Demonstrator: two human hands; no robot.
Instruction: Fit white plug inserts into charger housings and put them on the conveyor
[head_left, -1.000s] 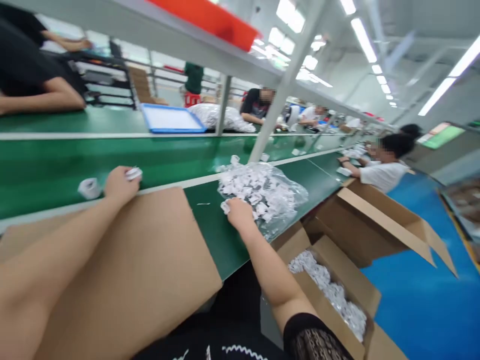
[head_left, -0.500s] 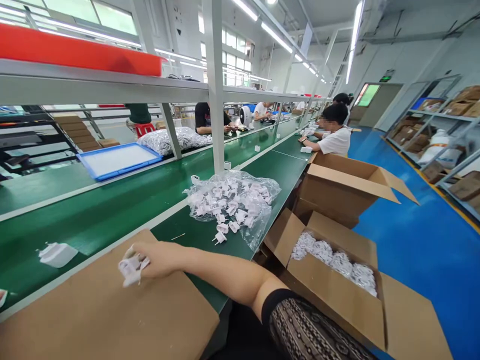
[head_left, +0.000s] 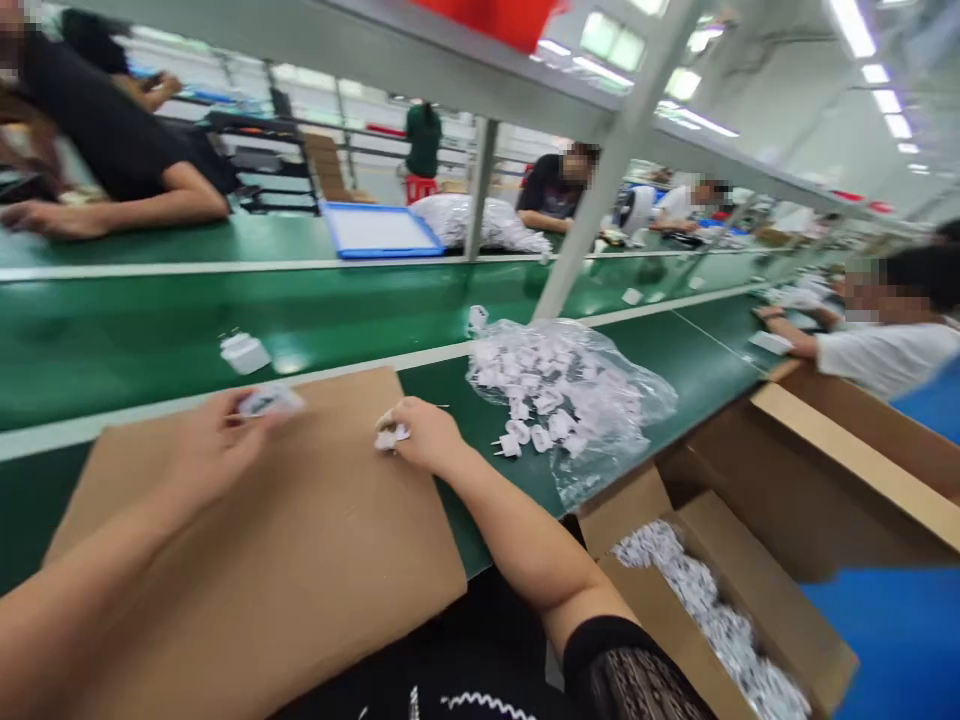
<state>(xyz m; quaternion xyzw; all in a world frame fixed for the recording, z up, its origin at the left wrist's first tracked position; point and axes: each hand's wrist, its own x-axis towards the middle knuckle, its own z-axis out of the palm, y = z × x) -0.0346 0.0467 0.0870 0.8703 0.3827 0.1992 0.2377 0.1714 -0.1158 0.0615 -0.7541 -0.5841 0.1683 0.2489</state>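
My left hand (head_left: 217, 440), blurred by motion, is closed on a white plug charger housing (head_left: 276, 400) above the cardboard sheet (head_left: 285, 560). Farther right, my right hand (head_left: 427, 435) pinches a small white plastic piece (head_left: 388, 438) near the sheet's right edge; the fingers partly hide it. Beside that hand a clear plastic bag (head_left: 622, 370) lies open with many white plug parts, a few of them loose at its mouth, such as a two-pin plug part (head_left: 508, 444). Another white charger (head_left: 245, 352) rests on the green belt beyond my left hand.
An open carton (head_left: 817, 640) with bagged white parts stands low at right, a larger carton (head_left: 862, 450) behind it. A slanted shelf post (head_left: 600, 190) rises behind the bag. Co-workers sit across the belt and at far right. A blue tray (head_left: 386, 252) lies opposite.
The view has swung left and down. My left hand has come into sight with a charger housing. My right hand still holds its white piece, now nearer the sheet's right edge.
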